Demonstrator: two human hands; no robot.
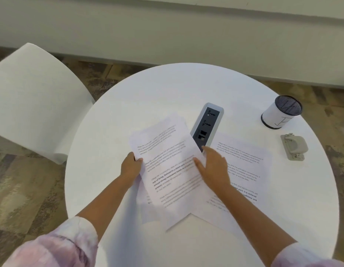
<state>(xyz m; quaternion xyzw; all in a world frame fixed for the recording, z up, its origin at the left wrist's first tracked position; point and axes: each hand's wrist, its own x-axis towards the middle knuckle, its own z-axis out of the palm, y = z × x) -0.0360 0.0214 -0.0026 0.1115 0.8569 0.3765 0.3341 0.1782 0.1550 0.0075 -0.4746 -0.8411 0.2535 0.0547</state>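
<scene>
Several white printed sheets overlap in a loose stack at the middle of a round white table. My left hand grips the stack's left edge, thumb on top. My right hand holds the stack's right edge, thumb over the top sheet and fingers spread behind it. Another printed sheet lies flat on the table to the right, partly under my right hand and forearm.
A grey power socket panel is set in the table's centre, its near end covered by the sheets. A mesh pen cup with a white label and a grey hole punch stand at the right. A white chair stands at the left.
</scene>
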